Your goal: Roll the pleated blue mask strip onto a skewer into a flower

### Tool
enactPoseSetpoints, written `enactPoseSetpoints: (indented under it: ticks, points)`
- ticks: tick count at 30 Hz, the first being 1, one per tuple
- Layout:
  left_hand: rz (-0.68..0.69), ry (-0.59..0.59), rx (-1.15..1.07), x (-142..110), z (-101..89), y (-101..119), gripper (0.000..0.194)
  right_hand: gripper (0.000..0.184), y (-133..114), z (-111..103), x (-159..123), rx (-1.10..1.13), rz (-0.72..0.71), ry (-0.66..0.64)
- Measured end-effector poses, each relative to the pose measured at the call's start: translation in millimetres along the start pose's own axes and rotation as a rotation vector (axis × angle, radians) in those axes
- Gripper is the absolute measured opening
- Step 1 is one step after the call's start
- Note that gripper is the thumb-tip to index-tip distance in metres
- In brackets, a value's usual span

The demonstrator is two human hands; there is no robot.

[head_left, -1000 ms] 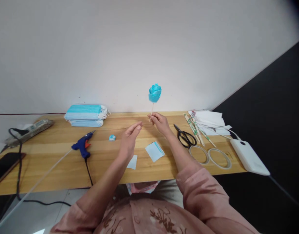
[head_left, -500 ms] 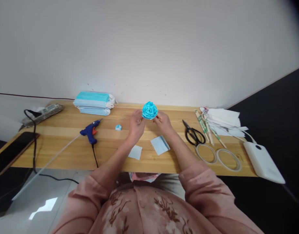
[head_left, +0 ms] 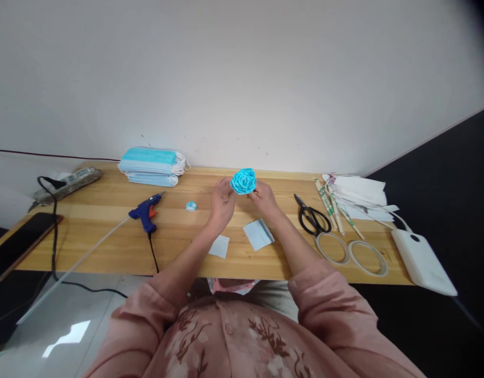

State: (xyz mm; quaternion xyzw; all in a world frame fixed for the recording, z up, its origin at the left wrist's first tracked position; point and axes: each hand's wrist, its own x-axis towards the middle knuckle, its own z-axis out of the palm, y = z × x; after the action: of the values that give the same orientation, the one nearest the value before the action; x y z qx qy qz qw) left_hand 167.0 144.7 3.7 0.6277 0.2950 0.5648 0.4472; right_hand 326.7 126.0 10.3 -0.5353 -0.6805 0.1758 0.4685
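A blue handmade flower (head_left: 243,181) with layered, ruffled petals is held up over the middle of the table, its face toward me. My left hand (head_left: 223,200) grips it from the left, fingers closed at its lower edge. From the other side my right hand (head_left: 264,198) pinches it as well; its fingertips are partly hidden behind the petals. Below my hands two pale blue cut squares lie flat, a smaller square (head_left: 219,246) under my left forearm and a larger square (head_left: 258,234) beside my right forearm. A small folded blue piece (head_left: 191,206) rests left of my left hand.
At left are a blue glue gun (head_left: 144,212) with a long glue stick, a phone (head_left: 21,245) and a power strip (head_left: 68,186). Face masks (head_left: 152,165) are stacked behind. Black scissors (head_left: 313,216), chopsticks (head_left: 336,209), tape rolls (head_left: 368,258) and a white device (head_left: 423,262) lie right.
The flower has tilted a little and shifted slightly down and to the right. Both hands stay closed on it, and the things on the table have not been moved.
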Motion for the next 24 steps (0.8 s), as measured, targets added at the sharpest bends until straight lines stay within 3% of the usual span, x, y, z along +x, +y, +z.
enactPoseSetpoints:
  ticks: [9, 24]
  points:
    - [-0.033, 0.048, 0.005, -0.9, -5.5, 11.7, 0.017, 0.031, 5.2, 3.6, -2.5, 0.022, 0.023, 0.044]
    - [-0.190, 0.119, -0.126, 3.4, -5.1, 2.6, 0.018, 0.035, 7.1, 2.7, -2.9, 0.041, 0.091, 0.059]
